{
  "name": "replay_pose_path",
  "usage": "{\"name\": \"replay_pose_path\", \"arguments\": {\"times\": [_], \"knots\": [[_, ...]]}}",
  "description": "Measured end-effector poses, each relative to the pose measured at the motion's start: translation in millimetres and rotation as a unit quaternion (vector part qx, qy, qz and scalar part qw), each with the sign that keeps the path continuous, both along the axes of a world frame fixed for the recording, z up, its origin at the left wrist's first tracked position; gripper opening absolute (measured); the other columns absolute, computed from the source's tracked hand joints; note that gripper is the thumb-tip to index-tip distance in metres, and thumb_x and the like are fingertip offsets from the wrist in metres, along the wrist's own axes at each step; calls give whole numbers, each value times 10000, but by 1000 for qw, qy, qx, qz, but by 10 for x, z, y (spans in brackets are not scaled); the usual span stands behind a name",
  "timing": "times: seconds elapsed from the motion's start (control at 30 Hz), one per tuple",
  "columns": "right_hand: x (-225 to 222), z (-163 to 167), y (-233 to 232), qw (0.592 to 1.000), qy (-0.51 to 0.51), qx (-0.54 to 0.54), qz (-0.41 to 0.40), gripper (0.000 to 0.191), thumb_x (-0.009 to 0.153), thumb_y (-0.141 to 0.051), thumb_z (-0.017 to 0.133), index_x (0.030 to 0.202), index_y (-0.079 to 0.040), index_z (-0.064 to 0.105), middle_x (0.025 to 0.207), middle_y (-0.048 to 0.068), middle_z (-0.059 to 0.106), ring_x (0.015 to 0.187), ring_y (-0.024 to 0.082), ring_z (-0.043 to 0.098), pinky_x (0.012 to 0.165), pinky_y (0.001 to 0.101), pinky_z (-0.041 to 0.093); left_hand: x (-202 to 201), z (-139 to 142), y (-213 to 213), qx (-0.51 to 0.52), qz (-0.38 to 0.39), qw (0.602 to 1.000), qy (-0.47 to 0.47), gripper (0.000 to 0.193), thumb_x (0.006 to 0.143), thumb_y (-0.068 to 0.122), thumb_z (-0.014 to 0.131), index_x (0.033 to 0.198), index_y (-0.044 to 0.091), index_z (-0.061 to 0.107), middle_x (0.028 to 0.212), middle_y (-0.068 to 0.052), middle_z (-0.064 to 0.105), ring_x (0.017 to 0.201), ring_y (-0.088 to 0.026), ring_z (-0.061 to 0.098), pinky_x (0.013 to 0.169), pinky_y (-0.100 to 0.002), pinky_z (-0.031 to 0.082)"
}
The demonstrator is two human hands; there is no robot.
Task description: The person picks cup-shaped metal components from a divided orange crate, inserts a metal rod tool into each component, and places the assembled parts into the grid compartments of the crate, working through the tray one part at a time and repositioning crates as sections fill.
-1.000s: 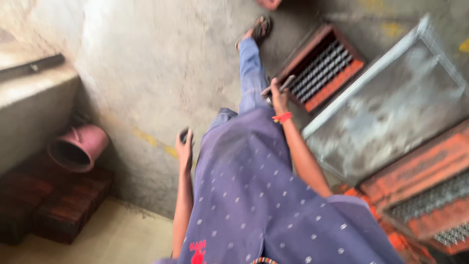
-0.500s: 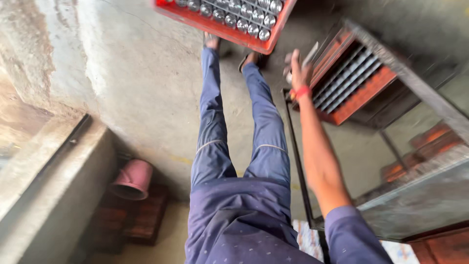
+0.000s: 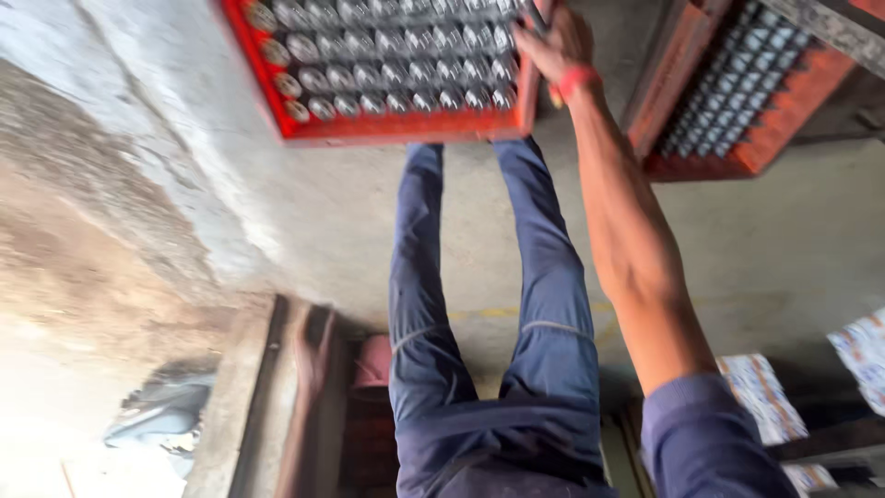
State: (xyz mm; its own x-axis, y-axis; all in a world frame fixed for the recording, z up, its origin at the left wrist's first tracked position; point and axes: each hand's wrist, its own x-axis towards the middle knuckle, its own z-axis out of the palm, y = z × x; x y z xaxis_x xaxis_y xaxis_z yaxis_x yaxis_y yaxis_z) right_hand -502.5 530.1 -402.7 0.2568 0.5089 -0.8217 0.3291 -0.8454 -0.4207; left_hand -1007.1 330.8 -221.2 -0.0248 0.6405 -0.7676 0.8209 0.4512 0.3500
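1. Head view: the right hand (image 3: 553, 41) is stretched forward, fingers (image 3: 533, 39) clamped on the right edge of a red plastic crate (image 3: 387, 124) filled with rows of silver-capped bottles (image 3: 396, 55).
2. The crate sits at the top of the frame, ahead of the person's legs in blue trousers (image 3: 553, 295), over the grey concrete floor (image 3: 737, 249).
3. A red band (image 3: 577, 81) circles the right wrist.
4. The left hand is out of view (its state cannot be told).
5. A second red crate of bottles (image 3: 737, 101) lies near, to the right, apart from the first.
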Motion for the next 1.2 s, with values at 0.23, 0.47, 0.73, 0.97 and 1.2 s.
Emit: {"name": "replay_pose_path", "arguments": {"times": [0.23,0.47,0.73,0.97,1.2], "knots": [[-456,349,-686,994,-57,-15,-89,458,933,-457,815,1202,-100,714,951,134,794,882,264,780,769,409,588,1026,-1119,3192,122,-228,965,51,712,1039,427,734,1536,7,442,1469,-267,551,1393,-469,499,1248,-574,332],[-821,333,-1157,933,8,-124,-338,573,850,-437,822,1247,-77,621,894,77,742,721,158,685,599,341,530,2651,-1565,3822,75,-214,959,-168,659,997,408,806,1425,-26,557,1352,-217,619,1246,-345,585,1052,-490,477],[-827,14,-1719,911,30,11,-411,451,853,-316,847,1139,-17,666,975,30,705,832,134,662,645,346,537,2885,-1516,3414,35,-209,971,-108,482,921,418,751,1162,10,666,966,-147,704,837,-238,658,762,-410,545],[-842,791,-3265,896,80,1,-436,333,828,-137,827,1072,-23,631,814,-10,625,694,81,585,566,295,496,1556,-452,2304,21,-197,978,-62,408,862,312,701,1091,-22,656,891,-202,660,802,-282,616,781,-425,523],[-223,3774,-4564,961,130,-52,-238,257,744,-69,926,888,48,749,771,67,735,652,115,725,553,309,581,779,1072,1020,-77,86,993,-18,371,835,219,763,1121,7,657,910,-149,673,742,-211,586,641,-353,469]]}}
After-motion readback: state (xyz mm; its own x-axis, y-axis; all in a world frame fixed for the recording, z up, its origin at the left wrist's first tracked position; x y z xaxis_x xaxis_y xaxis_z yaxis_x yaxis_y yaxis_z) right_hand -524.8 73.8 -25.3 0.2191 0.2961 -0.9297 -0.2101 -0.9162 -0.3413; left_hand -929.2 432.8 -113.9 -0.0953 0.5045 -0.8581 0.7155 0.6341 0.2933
